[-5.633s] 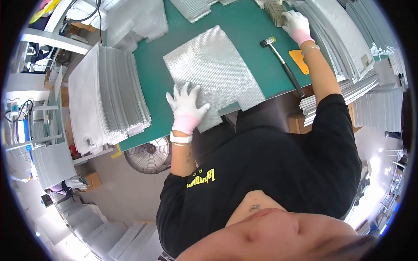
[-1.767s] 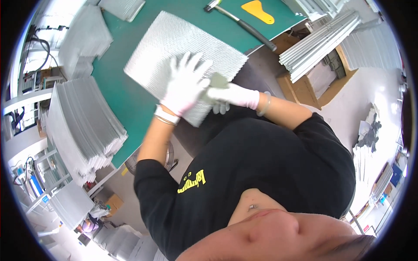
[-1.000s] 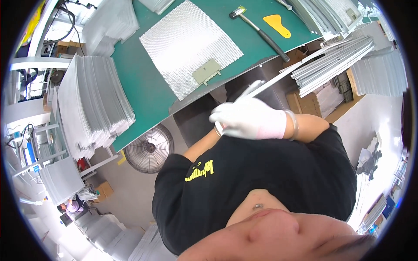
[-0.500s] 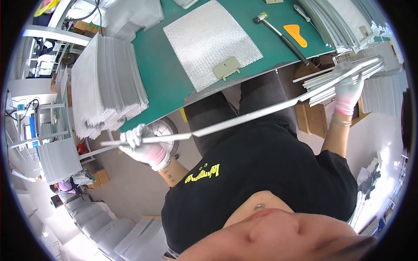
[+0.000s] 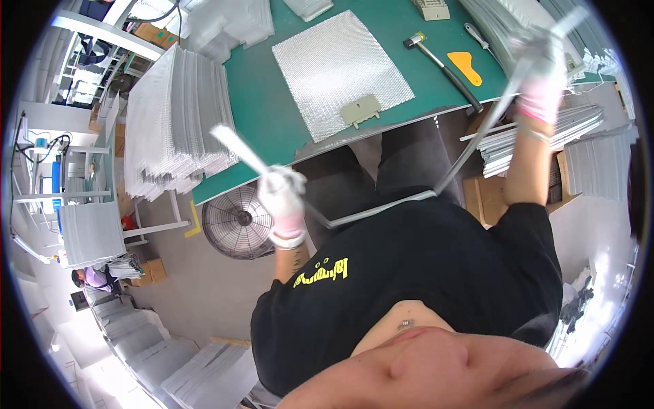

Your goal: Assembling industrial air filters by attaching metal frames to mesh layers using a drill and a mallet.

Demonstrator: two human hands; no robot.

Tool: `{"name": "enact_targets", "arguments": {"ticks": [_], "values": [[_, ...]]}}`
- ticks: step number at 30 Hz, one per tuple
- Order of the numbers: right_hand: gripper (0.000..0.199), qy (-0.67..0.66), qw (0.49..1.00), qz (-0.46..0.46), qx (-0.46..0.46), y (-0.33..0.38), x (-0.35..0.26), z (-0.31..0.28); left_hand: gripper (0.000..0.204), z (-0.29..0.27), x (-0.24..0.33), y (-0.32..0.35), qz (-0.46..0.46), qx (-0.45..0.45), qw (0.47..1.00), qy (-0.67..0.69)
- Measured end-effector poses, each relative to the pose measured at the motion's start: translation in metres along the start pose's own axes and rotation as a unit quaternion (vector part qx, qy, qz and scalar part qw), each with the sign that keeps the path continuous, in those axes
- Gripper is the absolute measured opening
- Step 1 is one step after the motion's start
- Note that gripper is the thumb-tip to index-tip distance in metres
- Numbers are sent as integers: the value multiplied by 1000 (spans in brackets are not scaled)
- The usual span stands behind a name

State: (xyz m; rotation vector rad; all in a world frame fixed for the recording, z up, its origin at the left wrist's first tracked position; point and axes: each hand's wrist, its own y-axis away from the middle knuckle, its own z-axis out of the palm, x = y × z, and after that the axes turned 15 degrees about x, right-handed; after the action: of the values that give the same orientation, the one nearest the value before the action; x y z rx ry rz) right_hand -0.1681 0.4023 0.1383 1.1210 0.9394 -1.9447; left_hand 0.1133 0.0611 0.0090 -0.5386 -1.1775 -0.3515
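In front of my body hangs a long silver metal strip [image 5: 381, 208], bent at several points into a wide U. My left hand [image 5: 281, 198], in a white and pink glove, is closed round it near one end, which sticks up to the left. Gloved the same way, my right hand [image 5: 543, 68] grips the opposite part over the table's right side; motion blurs its fingers. Beyond the strip, a silver mesh sheet [image 5: 337, 65] lies on the green table [image 5: 248, 88]. A grey-beige plastic piece [image 5: 361, 110] rests on the sheet's near edge.
A hammer [image 5: 446, 73], a yellow scraper [image 5: 465, 69] and a grey-handled tool [image 5: 479, 37] lie right of the sheet. Mesh panels [image 5: 180, 116] are stacked at left. A floor fan [image 5: 235, 221] stands below the table edge. More strips [image 5: 501, 146] lie above a cardboard box [image 5: 485, 201].
Both hands have moved up and away from my body, the left one also rightward. The strip, nearly straight before, is now folded into a U.
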Motion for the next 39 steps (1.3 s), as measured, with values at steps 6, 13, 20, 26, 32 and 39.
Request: {"name": "enact_targets", "arguments": {"ticks": [6,13,20,26,32,39], "values": [[30,-180,879,378,-226,50,163,84,31,32,-44,16,-139,-61,979,-137],[48,327,879,-32,-346,74,203,90,80,68,-70,-101,311,-115,693,-640],[57,267,861,-16,-432,71,198,87,76,86,-91,-196,-13,-131,877,-463],[45,314,818,-46,-479,69,164,59,69,98,-65,-114,331,-150,817,-447],[37,313,811,2,-495,110,132,19,47,91,-74,62,-603,-50,785,130],[66,155,926,95,-331,174,122,-45,41,134,-105,49,-468,-127,816,315]]}}
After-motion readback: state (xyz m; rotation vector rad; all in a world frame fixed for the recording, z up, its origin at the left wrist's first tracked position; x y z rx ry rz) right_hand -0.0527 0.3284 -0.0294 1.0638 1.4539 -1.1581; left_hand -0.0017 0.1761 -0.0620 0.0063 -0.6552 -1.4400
